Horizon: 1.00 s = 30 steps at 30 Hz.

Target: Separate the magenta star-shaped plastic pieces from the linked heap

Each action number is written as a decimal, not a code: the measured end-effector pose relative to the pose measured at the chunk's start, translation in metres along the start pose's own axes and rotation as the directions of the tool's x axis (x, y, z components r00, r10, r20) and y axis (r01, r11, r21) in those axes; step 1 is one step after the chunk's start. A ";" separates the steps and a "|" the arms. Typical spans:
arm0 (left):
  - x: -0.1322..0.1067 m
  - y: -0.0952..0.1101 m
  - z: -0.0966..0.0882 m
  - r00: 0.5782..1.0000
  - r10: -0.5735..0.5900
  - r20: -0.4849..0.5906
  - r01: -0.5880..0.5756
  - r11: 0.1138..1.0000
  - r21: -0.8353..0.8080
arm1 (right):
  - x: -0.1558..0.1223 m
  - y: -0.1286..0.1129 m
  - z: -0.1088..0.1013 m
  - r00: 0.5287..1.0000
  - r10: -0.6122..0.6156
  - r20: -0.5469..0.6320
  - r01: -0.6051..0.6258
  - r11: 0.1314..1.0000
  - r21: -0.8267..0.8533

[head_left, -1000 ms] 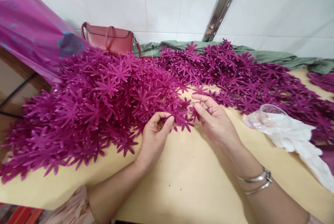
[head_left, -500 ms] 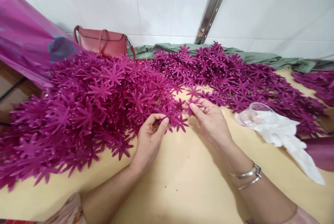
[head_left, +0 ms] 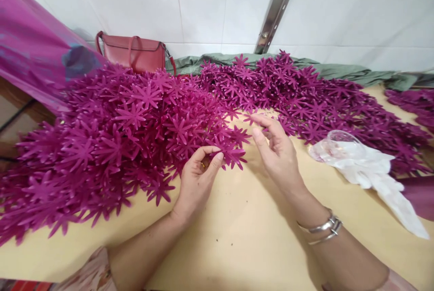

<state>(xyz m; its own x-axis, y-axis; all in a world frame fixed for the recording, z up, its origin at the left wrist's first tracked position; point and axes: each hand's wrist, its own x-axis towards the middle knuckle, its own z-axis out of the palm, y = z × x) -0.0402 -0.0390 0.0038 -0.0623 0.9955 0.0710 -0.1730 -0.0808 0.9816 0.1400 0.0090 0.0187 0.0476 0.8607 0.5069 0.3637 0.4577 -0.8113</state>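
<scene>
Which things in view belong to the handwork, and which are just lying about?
Seemingly in the work:
- left hand, pinching a magenta star-shaped piece
- right hand, thumb and forefinger apart
- left heap and right heap of similar pieces

Seemingly just lying about:
- red bag
- clear container
- crumpled white material
- green cloth

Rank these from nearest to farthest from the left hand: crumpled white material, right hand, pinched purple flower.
1. Purple flower: pinched between the left hand's thumb and index finger.
2. Right hand: just right of that flower.
3. Crumpled white material: farther right, beyond the right hand.
</scene>
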 end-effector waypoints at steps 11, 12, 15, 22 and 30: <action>0.001 -0.005 -0.002 0.999 -0.019 0.043 0.020 1.000 -0.019 | -0.008 -0.005 0.013 0.946 0.126 0.298 -0.195 0.957 0.216; 0.001 -0.004 -0.002 0.999 -0.032 0.038 0.033 0.999 -0.024 | -0.008 -0.004 0.012 0.950 0.132 0.283 -0.204 0.949 0.240; 0.000 -0.003 -0.002 0.998 -0.064 0.007 0.065 0.998 -0.020 | -0.007 -0.004 0.012 0.961 0.176 0.214 -0.237 0.920 0.311; 0.000 0.000 -0.002 0.998 -0.064 0.011 0.064 0.998 0.020 | -0.009 -0.005 0.015 0.929 0.341 0.145 -0.367 0.798 0.478; 0.000 -0.001 -0.002 0.999 -0.047 0.025 0.047 0.998 0.030 | -0.003 0.003 0.012 0.858 0.461 0.226 -0.490 0.604 0.629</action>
<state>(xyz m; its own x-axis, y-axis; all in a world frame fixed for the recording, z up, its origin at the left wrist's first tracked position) -0.0424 -0.0389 0.0027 -0.0293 0.9992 0.0289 -0.1463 -0.0328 0.9887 0.1301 0.0102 0.0110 -0.0017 1.0000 -0.0050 -0.3885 -0.0053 -0.9214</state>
